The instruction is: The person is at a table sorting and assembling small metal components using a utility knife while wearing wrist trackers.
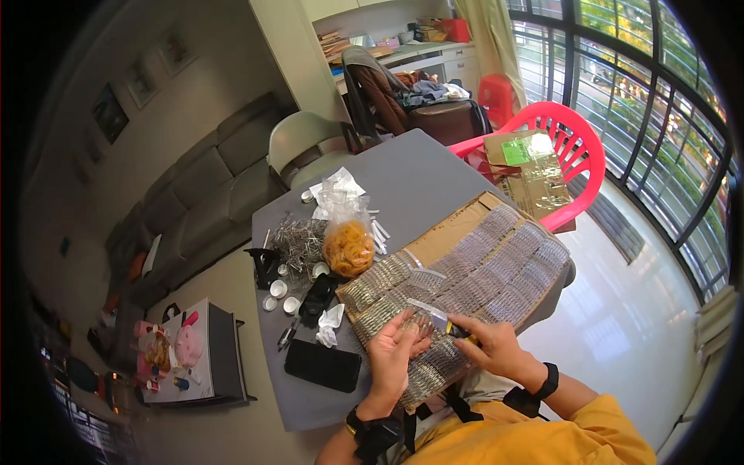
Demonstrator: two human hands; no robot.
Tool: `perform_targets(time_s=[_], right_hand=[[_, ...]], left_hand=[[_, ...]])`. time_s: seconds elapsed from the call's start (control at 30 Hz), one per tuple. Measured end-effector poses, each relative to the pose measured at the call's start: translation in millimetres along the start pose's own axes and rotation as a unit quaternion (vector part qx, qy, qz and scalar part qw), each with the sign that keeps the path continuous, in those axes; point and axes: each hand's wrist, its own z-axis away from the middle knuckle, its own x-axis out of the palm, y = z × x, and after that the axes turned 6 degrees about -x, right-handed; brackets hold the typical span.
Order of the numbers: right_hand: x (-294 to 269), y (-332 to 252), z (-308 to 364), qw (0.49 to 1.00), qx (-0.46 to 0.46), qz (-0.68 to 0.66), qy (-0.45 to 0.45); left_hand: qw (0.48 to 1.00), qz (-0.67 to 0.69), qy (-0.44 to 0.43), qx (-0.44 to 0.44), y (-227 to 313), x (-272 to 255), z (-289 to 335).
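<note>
Daylight pours in through the barred window [651, 101], glaring off the pale floor [620, 310]; left side dimmer, edges bent and black

Two hands work at the near edge of the grey table [434, 178]: the left hand [391, 358] and the right hand [490, 347]. One cardboard sheet [453, 232] lies along the table's right edge, carrying roughly five rows of small clear packets [496, 267]. One bag of rubber bands [348, 246] sits mid-table. About five white caps [277, 288] cluster near the left edge, beside one black phone [322, 365]. One red plastic chair [570, 151] stands past the far right corner
</note>
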Motion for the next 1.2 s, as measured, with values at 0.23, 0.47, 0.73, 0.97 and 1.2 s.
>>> perform_targets(time_s=[0.23,0.47,0.73,0.97,1.2], right_hand=[[1.4,2.5,-5.8,0.998,0.024,0.050,-0.020],[-4.2,6.9,-3.5,0.992,0.090,-0.072,-0.047],[-5.7,27.6,1.8,0.894,0.218,-0.391,0.021],[7.5,8.2,-19.5,0.785,0.325,-0.528,0.009],[18.4,8.7,-30.9,0.753,0.319,-0.576,0.015]], left_hand=[[1.000,-0.005,0.008,-0.009,-3.6,4.9,-1.7],[0.999,-0.030,0.021,-0.009,-0.2,2.2,-3.5],[0.698,-0.562,0.048,0.441,24.5,-8.9,-9.5],[0.596,-0.615,-0.021,0.515,30.4,-3.1,-5.3],[0.629,-0.598,-0.016,0.496,24.0,0.9,-2.1]])
